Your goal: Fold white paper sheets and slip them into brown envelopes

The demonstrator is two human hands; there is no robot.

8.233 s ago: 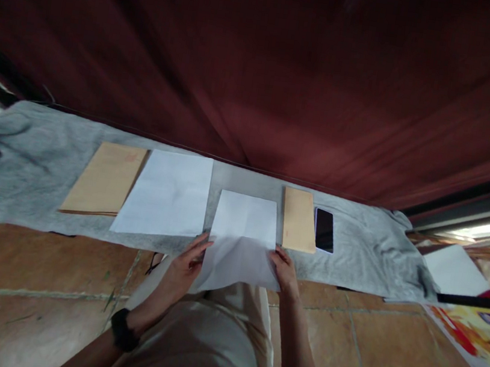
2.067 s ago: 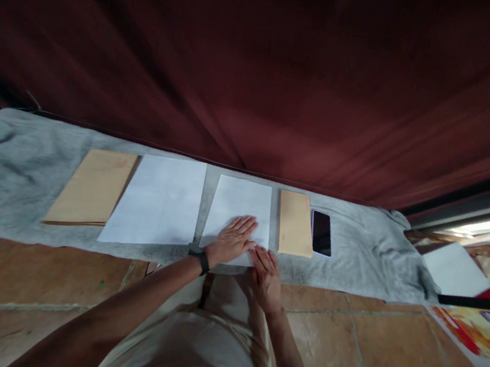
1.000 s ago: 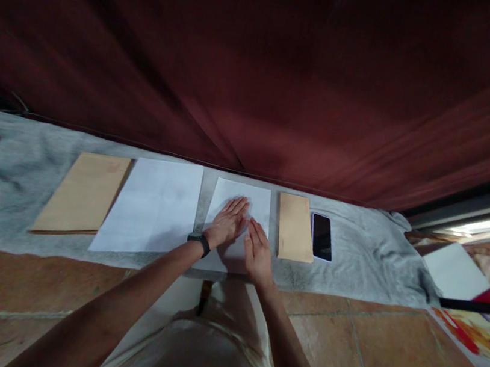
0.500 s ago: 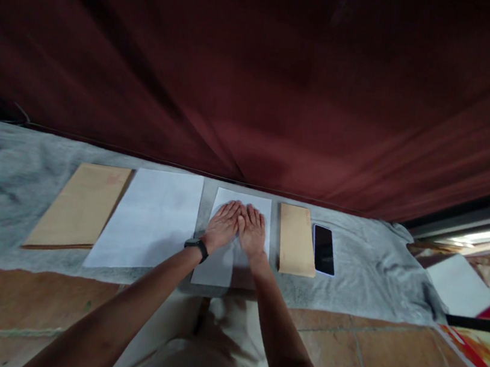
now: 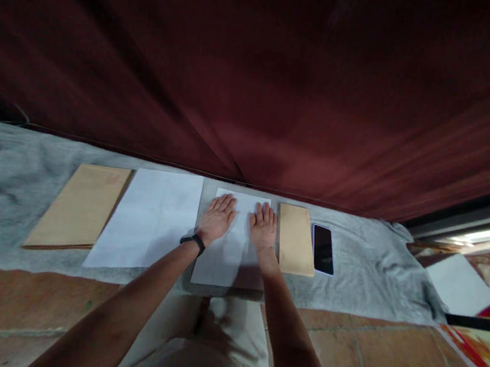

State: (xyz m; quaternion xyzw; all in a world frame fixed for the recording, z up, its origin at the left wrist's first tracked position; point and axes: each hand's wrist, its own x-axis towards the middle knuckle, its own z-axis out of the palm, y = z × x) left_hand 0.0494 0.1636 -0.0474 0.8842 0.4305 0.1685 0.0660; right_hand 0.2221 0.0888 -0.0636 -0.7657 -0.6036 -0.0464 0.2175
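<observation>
A white sheet of paper [image 5: 236, 249] lies flat on a grey cloth [image 5: 7, 186] spread on the floor. My left hand [image 5: 217, 218] rests palm down on the sheet's upper left part, fingers stretched out. My right hand [image 5: 263, 227] lies flat on its upper right part, fingers spread too. Neither hand holds anything. A black band sits on my left wrist.
A larger white sheet [image 5: 149, 218] and a big brown envelope [image 5: 80, 206] lie to the left. A small brown envelope [image 5: 295, 239] and a dark phone [image 5: 322, 249] lie to the right. A dark red curtain [image 5: 260, 76] hangs behind. Tiled floor [image 5: 384, 361] is in front.
The sheet's lifted near edge now lies flat. My hands slid up its middle side by side, then moved apart toward its upper corners.
</observation>
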